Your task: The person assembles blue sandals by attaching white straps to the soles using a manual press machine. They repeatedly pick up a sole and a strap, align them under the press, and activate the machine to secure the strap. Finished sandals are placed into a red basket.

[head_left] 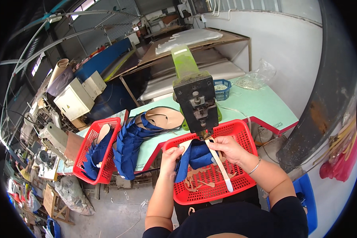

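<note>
Both my hands hold a blue fabric piece with beige parts right under the black head of a green press machine. My left hand is closed on its left side, by a beige edge. With thumb and fingers, my right hand pinches the upper part of a long beige strip, whose pale end hangs down toward me. Beneath the piece is a red plastic basket, with tan offcuts lying in it. The machine's tip hides where it meets the piece.
A stack of blue pieces with beige parts lies on the pale green table, left of the machine. Further left, a second red basket holds more. A small blue basket stands behind the machine. A thick dark column rises at right.
</note>
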### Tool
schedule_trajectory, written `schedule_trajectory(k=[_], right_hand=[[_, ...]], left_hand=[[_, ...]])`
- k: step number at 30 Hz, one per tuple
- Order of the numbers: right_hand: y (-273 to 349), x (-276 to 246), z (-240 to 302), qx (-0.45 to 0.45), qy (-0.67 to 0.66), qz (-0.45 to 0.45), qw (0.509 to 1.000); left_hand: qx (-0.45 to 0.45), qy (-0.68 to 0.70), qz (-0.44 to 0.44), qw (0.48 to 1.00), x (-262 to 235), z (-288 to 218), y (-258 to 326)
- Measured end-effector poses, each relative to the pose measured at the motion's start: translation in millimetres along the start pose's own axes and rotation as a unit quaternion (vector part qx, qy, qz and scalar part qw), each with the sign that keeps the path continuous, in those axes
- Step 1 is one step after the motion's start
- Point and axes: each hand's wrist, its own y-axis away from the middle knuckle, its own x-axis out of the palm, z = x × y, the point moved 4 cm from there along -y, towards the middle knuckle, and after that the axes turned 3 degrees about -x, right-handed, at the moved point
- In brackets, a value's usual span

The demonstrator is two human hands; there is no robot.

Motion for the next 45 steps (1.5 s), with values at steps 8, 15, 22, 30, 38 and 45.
schedule_trajectory(k=[8,15,22,30,38,45], right_hand=[[-7.8,-10.0,-3.2,0.026,-0.06,-0.029,0.997],[-2.9,-2.7,-1.0,0.027,-0.045,-0.011,0.999],[-1.7,7.2,3.8,0.005,-0.004,0.004,1.0],[-10.7,6.7,8.8,-0.018,0.116,-0.023,0.993],[-7.6,8.1,29.5,-0.039,0.185,-0.023,0.982],[-12.8,-28.5,12.6,0.012,0.196,0.06,0.979]], left_hand=[[-0.003,0.067,-0.014,0.998,17.6,12.1,21.6],[-0.005,0.067,-0.006,0.998,7.2,11.4,10.3],[0.0,0.053,-0.019,0.998,3.4,9.4,12.1],[-0.024,0.144,-0.001,0.989,-6.3,63.0,22.6],[0.155,-0.273,0.171,0.934,39.8,-12.9,16.3],[0.129,-0.203,0.085,0.967,52.7,1.1,-4.7]])
